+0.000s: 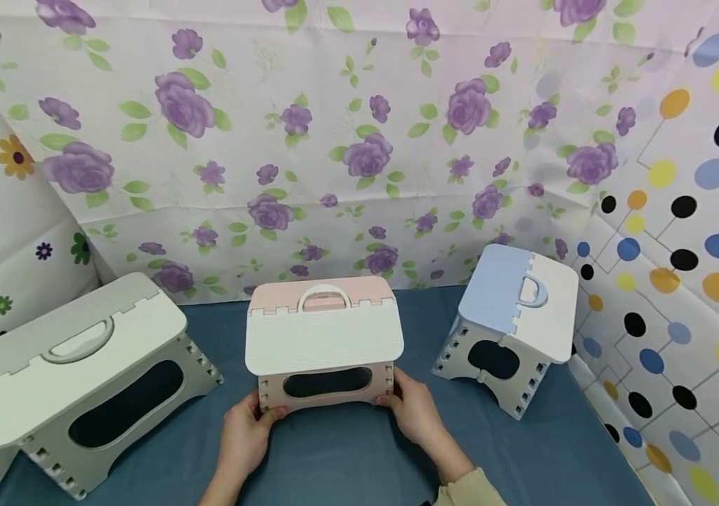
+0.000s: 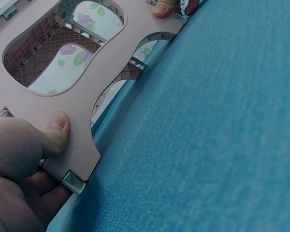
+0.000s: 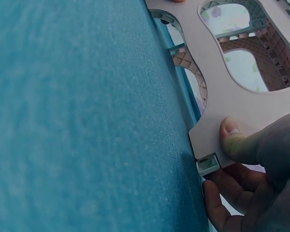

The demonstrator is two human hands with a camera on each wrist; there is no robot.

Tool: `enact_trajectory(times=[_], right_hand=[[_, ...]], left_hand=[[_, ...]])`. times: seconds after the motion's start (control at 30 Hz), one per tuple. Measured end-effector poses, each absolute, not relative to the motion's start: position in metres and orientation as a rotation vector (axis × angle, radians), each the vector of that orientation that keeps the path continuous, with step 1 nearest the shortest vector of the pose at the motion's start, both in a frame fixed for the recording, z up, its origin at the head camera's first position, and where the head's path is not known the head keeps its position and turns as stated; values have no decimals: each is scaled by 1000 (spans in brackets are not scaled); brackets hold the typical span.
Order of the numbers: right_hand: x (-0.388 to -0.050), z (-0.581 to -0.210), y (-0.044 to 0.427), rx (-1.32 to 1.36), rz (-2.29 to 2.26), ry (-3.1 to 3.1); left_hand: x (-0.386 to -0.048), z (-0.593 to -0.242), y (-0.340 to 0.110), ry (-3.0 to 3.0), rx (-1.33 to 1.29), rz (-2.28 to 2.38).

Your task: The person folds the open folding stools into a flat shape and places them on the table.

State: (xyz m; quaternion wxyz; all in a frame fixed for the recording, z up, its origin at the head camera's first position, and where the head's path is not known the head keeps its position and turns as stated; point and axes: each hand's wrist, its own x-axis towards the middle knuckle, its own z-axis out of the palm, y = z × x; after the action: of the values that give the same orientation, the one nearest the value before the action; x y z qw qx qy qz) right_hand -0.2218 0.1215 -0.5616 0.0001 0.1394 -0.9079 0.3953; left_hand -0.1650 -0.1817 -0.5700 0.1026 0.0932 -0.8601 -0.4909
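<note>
Pinched at both lower ends is the pink-and-white step stool (image 1: pixel 324 339); its left end is held by the left hand (image 1: pixel 245 436) and its right end by the right hand (image 1: pixel 418 411), each thumb being laid on the front face while the other fingers are curled round behind the side edge. The stool is placed at the middle of the blue cloth (image 1: pixel 334 464), near the floral sheet (image 1: pixel 327 161) hung behind; whether all its feet are rested on the cloth cannot be told. It is seen unfolded and upright; its top is made up of a broad, round-cornered white panel at the front and a narrower pink strip (image 1: pixel 372 289) at the back, joined by interlocking notches; above that join an arched white handle (image 1: pixel 324 289) is set. The front face is coloured pale pink and is cut by a long opening, narrowed at its waist; through it, in both wrist views, a darker ribbed lattice (image 2: pixel 31 67) is shown. On the left a longer grey-and-white stool (image 1: pixel 90 376) is slanted; on the right a blue-and-white stool (image 1: pixel 492 295) is angled, near a dotted sheet (image 1: pixel 682 309).
</note>
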Motion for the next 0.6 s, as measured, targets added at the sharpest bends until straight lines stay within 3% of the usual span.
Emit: enact_trajectory(times=[0.6], right_hand=[[-222,-563,124,440,1238,-2860]], left_hand=[[-164,-570,-181,-2534,246,-1476]])
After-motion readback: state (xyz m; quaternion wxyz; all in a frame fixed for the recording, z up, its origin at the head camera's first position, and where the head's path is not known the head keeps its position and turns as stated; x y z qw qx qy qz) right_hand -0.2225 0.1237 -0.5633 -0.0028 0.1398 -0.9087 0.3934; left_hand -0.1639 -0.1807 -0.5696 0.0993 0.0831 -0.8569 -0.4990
